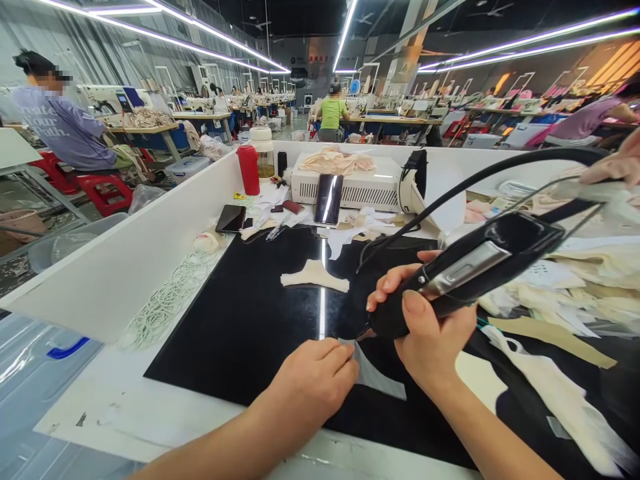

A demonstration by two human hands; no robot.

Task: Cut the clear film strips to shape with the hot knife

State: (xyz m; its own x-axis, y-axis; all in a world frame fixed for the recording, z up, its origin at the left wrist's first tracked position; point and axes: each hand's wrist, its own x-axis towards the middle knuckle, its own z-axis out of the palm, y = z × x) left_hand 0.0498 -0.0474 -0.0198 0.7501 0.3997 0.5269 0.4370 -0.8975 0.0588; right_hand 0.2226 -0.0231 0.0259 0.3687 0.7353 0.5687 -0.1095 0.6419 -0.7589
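Black handheld electric tool point(470, 270), silver panel on its side: gripped in my right hand point(430, 327), tilted, nose down-left, black cord point(500, 173) arching off its rear. Thin pale translucent fabric piece point(377, 377): flat on black mat point(240, 320), upper corner under my left hand point(313, 380) fingertips, just beside the tool's nose.

- Long light strips point(165, 37) are glowing white and pale purple, running along the dark ceiling point(300, 13) toward the far wall point(310, 63).
- Grey sheeting point(90, 53) is hanging along the left side of the hall.
- A low white partition point(150, 247) is enclosing the white desk point(100, 407) on its left and at its back.
- Rows of sewing tables point(200, 117) are stretching away on both sides.
- A person in a grey shirt point(60, 127) is sitting on a red stool point(103, 190) at the left.
- Another person in a green top point(333, 112) is sitting farther off, back turned.
- A clear plastic bin point(30, 373) is standing just beside the desk, lower left.
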